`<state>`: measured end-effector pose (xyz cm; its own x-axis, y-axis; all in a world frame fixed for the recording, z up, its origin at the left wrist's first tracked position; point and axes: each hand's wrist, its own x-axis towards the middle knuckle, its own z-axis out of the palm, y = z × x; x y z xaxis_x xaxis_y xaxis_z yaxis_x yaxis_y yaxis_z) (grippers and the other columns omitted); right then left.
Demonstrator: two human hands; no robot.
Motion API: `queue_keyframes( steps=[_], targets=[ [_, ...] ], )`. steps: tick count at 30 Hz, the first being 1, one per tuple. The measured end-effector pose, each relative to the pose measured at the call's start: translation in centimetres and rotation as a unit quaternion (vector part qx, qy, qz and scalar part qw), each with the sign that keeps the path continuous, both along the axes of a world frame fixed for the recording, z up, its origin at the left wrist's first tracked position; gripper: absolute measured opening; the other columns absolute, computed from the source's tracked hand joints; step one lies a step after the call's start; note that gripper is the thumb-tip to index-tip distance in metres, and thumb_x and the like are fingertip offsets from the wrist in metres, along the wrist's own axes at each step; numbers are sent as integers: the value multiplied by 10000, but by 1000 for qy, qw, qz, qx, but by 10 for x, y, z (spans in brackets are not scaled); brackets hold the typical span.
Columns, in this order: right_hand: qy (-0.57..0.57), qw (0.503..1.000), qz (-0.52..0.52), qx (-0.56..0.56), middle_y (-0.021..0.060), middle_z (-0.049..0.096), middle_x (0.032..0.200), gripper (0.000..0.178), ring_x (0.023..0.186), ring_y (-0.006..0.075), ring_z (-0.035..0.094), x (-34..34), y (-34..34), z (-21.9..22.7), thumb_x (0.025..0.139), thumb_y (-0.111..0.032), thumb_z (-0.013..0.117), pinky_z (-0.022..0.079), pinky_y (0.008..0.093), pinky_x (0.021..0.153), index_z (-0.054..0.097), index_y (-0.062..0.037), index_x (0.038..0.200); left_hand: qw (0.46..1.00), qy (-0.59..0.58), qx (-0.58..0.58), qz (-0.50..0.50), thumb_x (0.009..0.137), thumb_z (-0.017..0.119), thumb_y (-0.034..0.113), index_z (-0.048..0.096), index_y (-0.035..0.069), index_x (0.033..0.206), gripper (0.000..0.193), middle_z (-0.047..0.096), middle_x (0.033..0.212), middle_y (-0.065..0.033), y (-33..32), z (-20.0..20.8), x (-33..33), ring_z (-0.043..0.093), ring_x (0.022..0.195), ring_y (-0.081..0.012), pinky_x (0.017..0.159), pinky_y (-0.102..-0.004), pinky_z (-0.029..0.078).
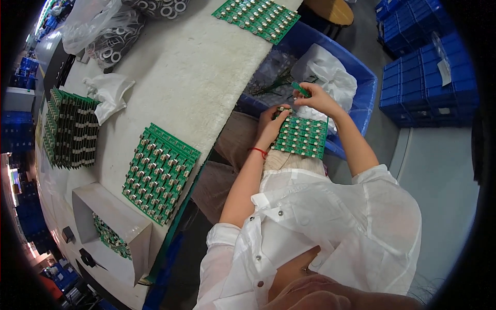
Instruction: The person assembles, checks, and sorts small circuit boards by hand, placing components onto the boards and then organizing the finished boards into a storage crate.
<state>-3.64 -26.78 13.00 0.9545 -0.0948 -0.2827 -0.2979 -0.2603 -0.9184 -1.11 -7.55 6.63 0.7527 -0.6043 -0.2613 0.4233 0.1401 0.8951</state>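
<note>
On my lap lies a green circuit board panel point(302, 135) with rows of small white and metal parts. My left hand point(272, 121) is closed on its far left corner, thumb on top. Over the blue bin, my right hand point(316, 99) pinches a narrow green strip of circuit board point(300, 90), held apart from the panel. On the table to the left, another green panel point(161, 173) lies flat near the edge. One more panel point(258, 19) rests at the table's far end.
The blue bin point(368, 98) beside my knees holds white plastic bags and green scraps. A stack of panels point(72, 129) stands on edge at the table's left. An open cardboard box point(116, 206) contains small boards. Bagged rings point(111, 49) lie far left; blue crates point(423, 77) stand at right.
</note>
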Motion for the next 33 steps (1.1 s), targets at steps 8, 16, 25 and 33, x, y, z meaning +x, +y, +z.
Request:
queue_keyframes(
  steps=[8,16,25,33],
  targets=[
    [-10,988,149,-40,49,646,764,212,725,119,586,-1,15,0,753,-113,753,473,289,673,651,2,900,980,-170,82,-64,859,649,135,653,5,1054,234,705,906,-100,0,-3,-2,643,809,-133,738,-274,481],
    [7,998,50,29,15,640,719,186,640,94,584,2,24,0,784,-129,744,465,268,590,650,14,858,990,-128,33,-52,907,613,137,651,7,1107,242,699,987,-74,3,-3,4,634,880,-128,776,-262,483],
    [-64,985,-62,-147,-10,588,831,314,709,85,510,-3,1,4,810,-232,745,431,247,618,624,-32,1020,995,75,-62,-14,914,577,55,635,1,1113,214,691,964,-103,4,6,1,655,871,-130,756,-252,528],
    [-40,982,127,-132,23,562,691,211,653,120,491,-8,2,24,803,-195,725,404,299,601,645,-5,848,997,-5,-57,-47,846,660,111,571,41,1236,406,672,1014,-71,0,-9,4,611,902,-106,781,-241,487]
  ],
)
